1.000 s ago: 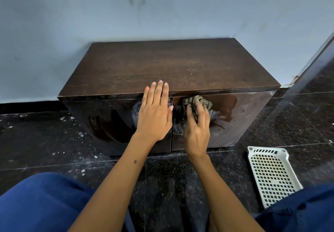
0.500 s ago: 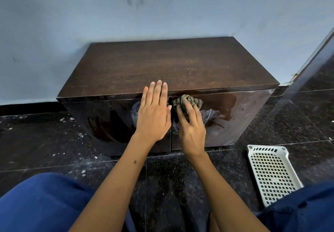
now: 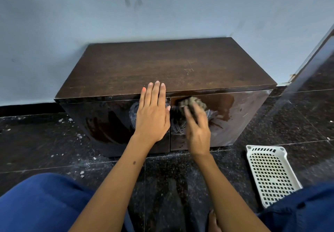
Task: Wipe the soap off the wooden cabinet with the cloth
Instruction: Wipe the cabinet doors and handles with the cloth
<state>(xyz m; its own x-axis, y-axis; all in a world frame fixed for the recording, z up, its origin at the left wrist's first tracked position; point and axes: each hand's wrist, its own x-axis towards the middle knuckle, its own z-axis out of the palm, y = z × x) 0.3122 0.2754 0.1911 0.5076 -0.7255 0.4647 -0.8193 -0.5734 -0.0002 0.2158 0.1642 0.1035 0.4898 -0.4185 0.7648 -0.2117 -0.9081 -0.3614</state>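
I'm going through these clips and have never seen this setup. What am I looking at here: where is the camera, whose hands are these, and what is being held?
There is no machine here: a person wears a wide-angle camera on the head, looking forward and down, so the arms reach in from the bottom. The left hand lies flat and open against the front of the dark wooden cabinet, bracing it. The right hand, blurred by motion, presses a crumpled greenish cloth to the right door, where pale soap smears show. A white perforated basket lies on the dark tiled floor to the right. The blue fabric below is the person's clothing.
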